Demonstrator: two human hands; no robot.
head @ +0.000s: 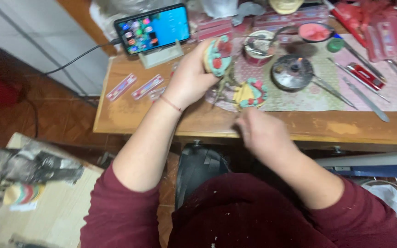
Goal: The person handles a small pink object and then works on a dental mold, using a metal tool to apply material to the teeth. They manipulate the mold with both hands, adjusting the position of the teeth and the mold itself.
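— Head view: what does the left hand point(190, 78) hold?
— A teal and red dental model point(218, 56), gripped above the wooden table point(129, 112), near the phone point(152, 28).
— And the right hand point(262, 132)?
— Blurred at the table's front edge — grip unclear — just below a second yellow, teal and red model point(250, 93) on the mat point(299, 94).

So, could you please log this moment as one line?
left hand: holds teal-and-red dental cast | right hand: blurred, near yellow-and-teal dental cast on wooden table
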